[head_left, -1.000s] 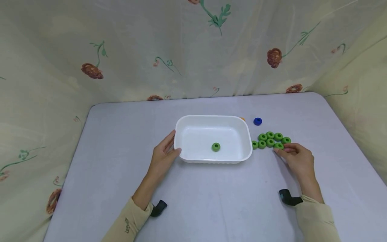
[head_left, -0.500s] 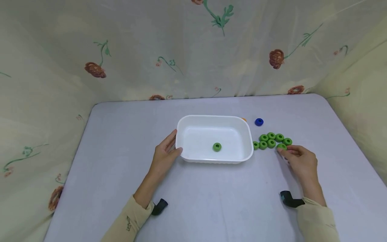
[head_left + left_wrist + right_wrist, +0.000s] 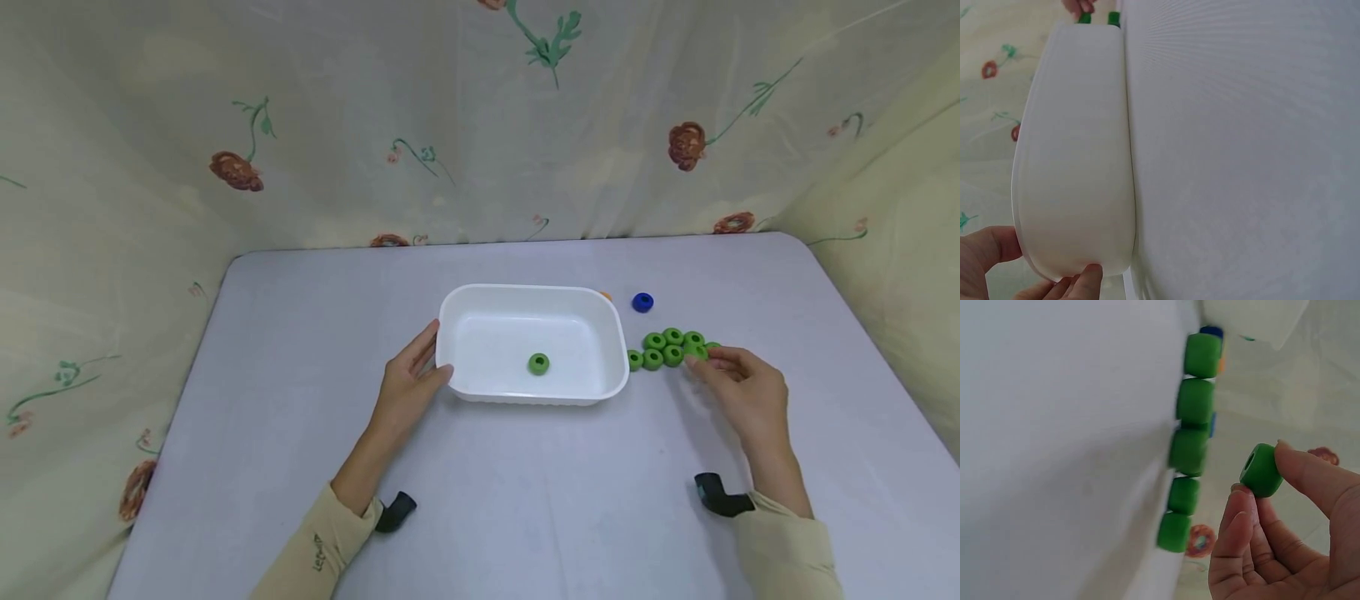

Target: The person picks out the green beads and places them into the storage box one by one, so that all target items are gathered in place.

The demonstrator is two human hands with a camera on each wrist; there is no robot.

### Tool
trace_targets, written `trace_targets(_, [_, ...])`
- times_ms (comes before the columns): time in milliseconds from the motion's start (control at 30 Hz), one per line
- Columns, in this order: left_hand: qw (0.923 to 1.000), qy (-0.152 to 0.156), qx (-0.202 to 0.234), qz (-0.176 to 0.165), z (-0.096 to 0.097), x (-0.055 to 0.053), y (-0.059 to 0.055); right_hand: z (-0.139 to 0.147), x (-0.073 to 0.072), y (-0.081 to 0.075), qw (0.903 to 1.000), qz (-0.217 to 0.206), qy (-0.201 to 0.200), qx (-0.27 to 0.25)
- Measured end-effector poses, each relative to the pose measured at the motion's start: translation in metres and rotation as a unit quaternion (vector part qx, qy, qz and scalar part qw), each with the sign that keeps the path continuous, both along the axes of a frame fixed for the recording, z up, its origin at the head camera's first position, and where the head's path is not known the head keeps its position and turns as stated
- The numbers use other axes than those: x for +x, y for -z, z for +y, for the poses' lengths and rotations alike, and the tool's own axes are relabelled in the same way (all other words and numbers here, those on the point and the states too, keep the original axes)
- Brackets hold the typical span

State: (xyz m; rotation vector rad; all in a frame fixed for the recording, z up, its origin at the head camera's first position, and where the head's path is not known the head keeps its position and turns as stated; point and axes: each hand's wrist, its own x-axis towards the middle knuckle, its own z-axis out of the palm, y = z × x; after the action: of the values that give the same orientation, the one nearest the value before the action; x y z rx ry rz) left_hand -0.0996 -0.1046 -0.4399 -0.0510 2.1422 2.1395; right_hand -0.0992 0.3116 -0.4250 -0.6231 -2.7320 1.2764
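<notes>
My left hand grips the left end of a white rectangular tub, thumb over the rim and fingers against the outer wall. Inside the tub lies one green bead with a hole through it. Between thumb and fingertips, my right hand pinches another green bead, which is raised above the table in the right wrist view. Several more green beads sit in a cluster on the table, between the tub's right end and my right hand.
A blue bead lies behind the green cluster. Part of an orange piece shows past the tub's back right corner. The white-covered table ends at a flowered curtain at the back and sides.
The right hand has lifted the green bead from the cluster's right front, first drawing it slightly right, then up. The left hand keeps its grip on the tub.
</notes>
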Motion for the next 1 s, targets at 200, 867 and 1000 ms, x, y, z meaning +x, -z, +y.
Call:
trace_targets(200, [1.0, -0.001, -0.002, -0.003, 0.001, 0.0, 0.0, -0.018, -0.004, -0.023, 0.9984, 0.046, -0.026, 0.023])
trace_targets(867, [1.0, -0.003, -0.004, 0.003, 0.001, 0.0, 0.002, -0.071, -0.017, -0.046, 0.9857, 0.084, -0.139, 0.045])
trace_targets(1000, [1.0, -0.002, -0.007, 0.002, 0.001, 0.0, 0.0, -0.08, -0.019, -0.048, 0.9829, 0.074, -0.157, 0.06])
